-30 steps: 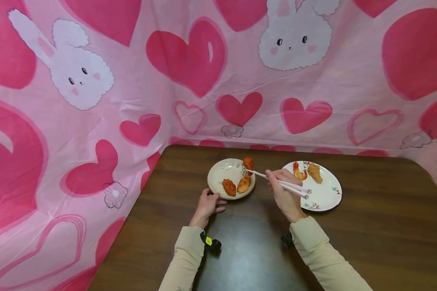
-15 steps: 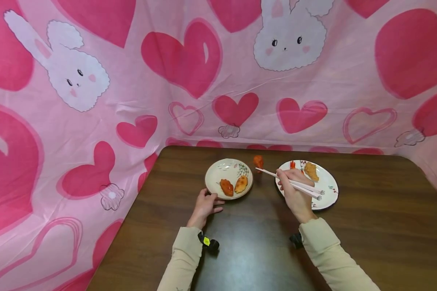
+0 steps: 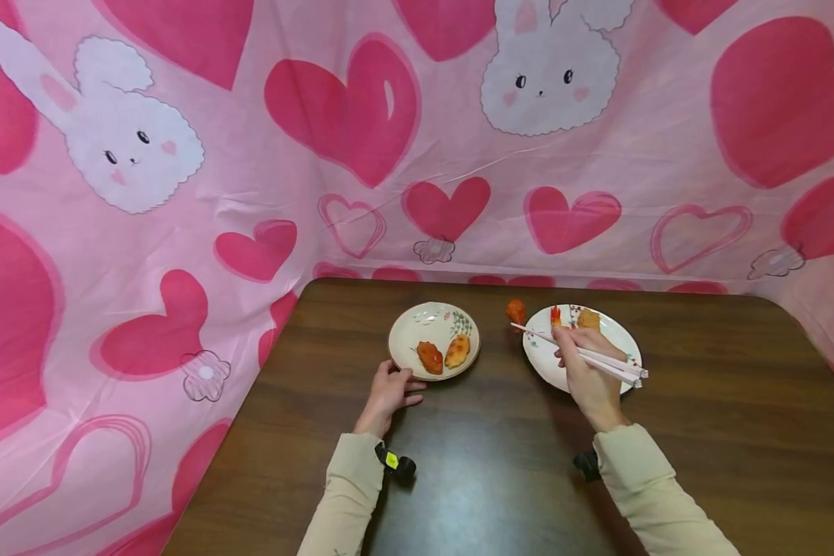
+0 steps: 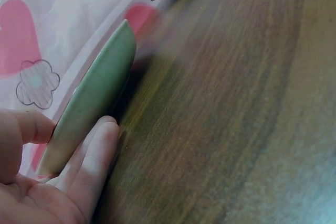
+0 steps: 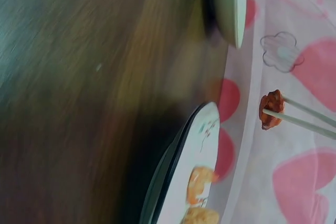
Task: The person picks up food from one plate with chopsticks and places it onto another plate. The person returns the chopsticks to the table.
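My left hand point(image 3: 389, 394) grips the near-left rim of a small round cream plate point(image 3: 424, 320), thumb at the upper edge and fingers underneath, as the left wrist view shows. On that plate lie a reddish-brown glazed piece point(image 3: 430, 357) and a golden browned piece point(image 3: 457, 350) of food. With my right hand point(image 3: 591, 382) I hold a pair of pale chopsticks point(image 5: 307, 126). Their tips pinch a reddish-brown glazed piece of food point(image 3: 516, 310), like chicken, in the air at the left edge of a white oval plate point(image 3: 622, 340).
The oval plate carries a shrimp point(image 5: 198, 182) and a golden fried piece point(image 3: 588, 319), partly behind my right hand. Both plates are on a dark wooden table point(image 3: 459, 479). A pink heart-and-rabbit cloth point(image 3: 459, 154) hangs behind and to the left.
My right hand has moved right, carrying the glazed piece in the chopsticks from over the round plate's right rim to beside the oval plate. My left hand stays on the round plate's rim.
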The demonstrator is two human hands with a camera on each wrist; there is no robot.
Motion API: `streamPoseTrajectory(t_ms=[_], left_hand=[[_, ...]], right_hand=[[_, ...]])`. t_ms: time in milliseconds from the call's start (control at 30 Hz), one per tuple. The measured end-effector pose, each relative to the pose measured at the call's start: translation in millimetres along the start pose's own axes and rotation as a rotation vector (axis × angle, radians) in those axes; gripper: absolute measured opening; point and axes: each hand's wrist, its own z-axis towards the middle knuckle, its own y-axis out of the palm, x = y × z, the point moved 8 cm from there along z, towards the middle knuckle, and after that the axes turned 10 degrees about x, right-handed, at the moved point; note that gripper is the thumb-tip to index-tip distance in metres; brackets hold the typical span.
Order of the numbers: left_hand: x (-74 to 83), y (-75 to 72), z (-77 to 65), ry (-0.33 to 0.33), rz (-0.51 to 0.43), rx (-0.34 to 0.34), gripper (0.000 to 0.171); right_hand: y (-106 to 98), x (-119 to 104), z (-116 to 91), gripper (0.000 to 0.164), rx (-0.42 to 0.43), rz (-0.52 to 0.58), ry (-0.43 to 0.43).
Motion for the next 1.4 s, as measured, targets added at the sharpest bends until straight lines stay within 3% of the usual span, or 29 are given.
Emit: streamPoseTrajectory(t_ms=[233,500,700,867,1167,1400], left_hand=[[2.6,-1.2,-2.4,-0.014,0.003,-0.007,0.057],[24.2,-2.8,-26.5,0.017,0.014,-0.014,0.047],[27.0,-3.3,-31.4,0.022,0.015,-0.011,0.047],[25.8,-3.1,-29.7,0.019,0.016,-0.009,0.048],[25.2,-1.9,-28.5,0.017,0.015,-0.017,0.050],[1.0,-1.0,-1.1,0.005,0.007,-0.011,0.055]], right_hand=[[-18.1,16.8,1.7,0.011,0.029,-0.032,0.017],[-30.8,26.6,1.0,0.015,0.025,-0.108,0.084],[-33.2,45.3,1.0,0.013,0.020,-0.151,0.079],[-33.4,62.6,-0.7,0.016,-0.001,-0.167,0.102],[-33.4,70.4,-6.1,0.019,-0.034,-0.230,0.136],[-31.5,69.5,-6.3,0.023,-0.061,-0.267,0.112]])
